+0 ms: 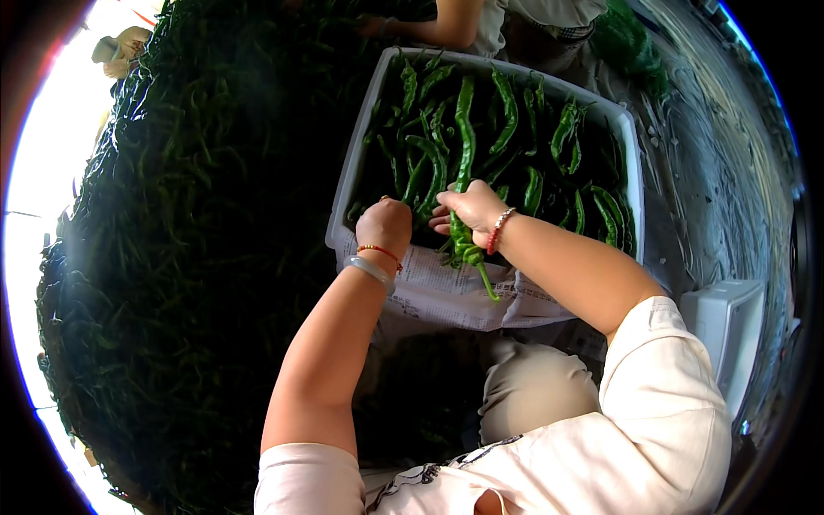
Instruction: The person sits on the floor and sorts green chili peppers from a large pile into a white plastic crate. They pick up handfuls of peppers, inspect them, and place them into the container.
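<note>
In my right hand are several long green chili peppers, their stem ends hanging towards me over the near edge of a white foam box. The fingers of that hand are partly spread around them. My left hand is bent down at the box's near left corner with its fingers tucked under; whether it holds anything is hidden. More green peppers lie lengthwise inside the box. Printed newspaper hangs over the near rim below both hands.
A large dark heap of green peppers fills the left side. Beyond the box another person's arm reaches towards the heap. A second white foam box stands at the right beside plastic sheeting. Green netting lies at the upper right.
</note>
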Available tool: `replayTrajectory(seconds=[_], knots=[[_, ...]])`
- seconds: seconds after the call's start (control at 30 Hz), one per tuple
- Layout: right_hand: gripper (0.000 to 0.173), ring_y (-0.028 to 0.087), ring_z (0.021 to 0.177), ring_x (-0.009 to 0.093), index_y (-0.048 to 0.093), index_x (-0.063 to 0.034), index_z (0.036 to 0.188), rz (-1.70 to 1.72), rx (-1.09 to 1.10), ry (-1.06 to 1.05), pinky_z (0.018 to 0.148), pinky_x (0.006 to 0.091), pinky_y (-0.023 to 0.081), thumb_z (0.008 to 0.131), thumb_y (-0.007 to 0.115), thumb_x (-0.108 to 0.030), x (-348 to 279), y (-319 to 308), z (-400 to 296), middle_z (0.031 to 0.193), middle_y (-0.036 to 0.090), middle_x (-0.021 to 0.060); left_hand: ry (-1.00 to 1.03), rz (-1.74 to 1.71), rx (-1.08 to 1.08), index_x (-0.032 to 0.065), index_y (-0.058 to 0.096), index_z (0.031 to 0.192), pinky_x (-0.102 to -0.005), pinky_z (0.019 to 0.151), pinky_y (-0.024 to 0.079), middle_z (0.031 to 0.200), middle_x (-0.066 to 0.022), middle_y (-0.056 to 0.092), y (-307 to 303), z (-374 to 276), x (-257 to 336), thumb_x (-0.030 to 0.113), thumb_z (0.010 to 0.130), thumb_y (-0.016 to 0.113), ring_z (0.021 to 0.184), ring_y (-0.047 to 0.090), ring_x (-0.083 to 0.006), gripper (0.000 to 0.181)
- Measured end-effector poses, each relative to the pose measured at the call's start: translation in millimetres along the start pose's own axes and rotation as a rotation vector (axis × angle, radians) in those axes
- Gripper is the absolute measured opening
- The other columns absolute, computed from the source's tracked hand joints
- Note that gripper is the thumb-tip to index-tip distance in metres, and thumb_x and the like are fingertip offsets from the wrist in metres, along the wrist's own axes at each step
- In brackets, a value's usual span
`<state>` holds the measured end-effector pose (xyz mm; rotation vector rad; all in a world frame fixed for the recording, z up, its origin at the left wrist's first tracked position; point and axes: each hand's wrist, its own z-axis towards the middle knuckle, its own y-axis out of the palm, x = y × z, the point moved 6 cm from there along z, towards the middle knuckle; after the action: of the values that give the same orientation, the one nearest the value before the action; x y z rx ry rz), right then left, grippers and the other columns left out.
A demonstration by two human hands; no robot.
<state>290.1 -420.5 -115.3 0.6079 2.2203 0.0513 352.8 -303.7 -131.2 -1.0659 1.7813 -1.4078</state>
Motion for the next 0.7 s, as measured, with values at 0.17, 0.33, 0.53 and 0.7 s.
replayTrajectory(seconds=[0.17, 0.33, 0.53, 0.7], knots=[[0.008, 0.055, 0.061, 0.020, 0.047, 0.0014, 0.080, 0.027, -0.116, -0.025, 0.056, 0.0318, 0.048, 0.075, 0.051, -0.004, -19.6, -20.6, 6.2, 0.073, 0.051, 0.0107, 0.136, -0.320, -0.090, -0.0002, 0.059, 0.079, -0.0356, 0.066, 0.045, 0.076, -0.0159, 0.059, -26.9, -0.9, -15.8, 0.029, 0.077, 0.055, 0.074, 0.056, -0.0302, 0.029], [0.008, 0.053, 0.072, 0.020, 0.049, 0.0031, 0.083, 0.218, -0.047, -0.268, 0.065, 0.0323, 0.044, 0.076, 0.047, 0.000, -25.6, -1.9, 24.3, 0.080, 0.053, 0.0120, 0.114, -0.505, 0.152, 0.0002, 0.058, 0.088, -0.0332, 0.060, 0.045, 0.071, -0.0144, 0.058, -44.1, -2.4, -20.4, 0.017, 0.069, 0.064, 0.065, 0.055, -0.0261, 0.027], [0.025, 0.054, 0.075, 0.021, 0.046, 0.0056, 0.097, 0.253, 0.157, -0.478, 0.068, 0.0315, 0.044, 0.075, 0.050, -0.006, -13.3, 10.0, 70.1, 0.084, 0.055, 0.0147, 0.130, -0.127, 0.404, 0.0042, 0.047, 0.077, -0.0347, 0.057, 0.049, 0.075, -0.0107, 0.053, -32.4, -9.9, 4.7, 0.004, 0.072, 0.049, 0.074, 0.056, -0.0275, 0.006], [0.060, 0.055, 0.076, 0.018, 0.029, 0.0051, 0.121, -0.331, 0.423, -0.522, 0.065, 0.0262, 0.045, 0.072, 0.059, -0.011, -21.3, 14.4, 44.9, 0.090, 0.056, 0.0138, 0.165, -0.191, 0.312, 0.0028, 0.049, 0.086, -0.0357, 0.062, 0.048, 0.081, -0.0129, 0.055, -33.7, -11.2, -3.8, 0.007, 0.071, 0.052, 0.076, 0.056, -0.0290, 0.016]])
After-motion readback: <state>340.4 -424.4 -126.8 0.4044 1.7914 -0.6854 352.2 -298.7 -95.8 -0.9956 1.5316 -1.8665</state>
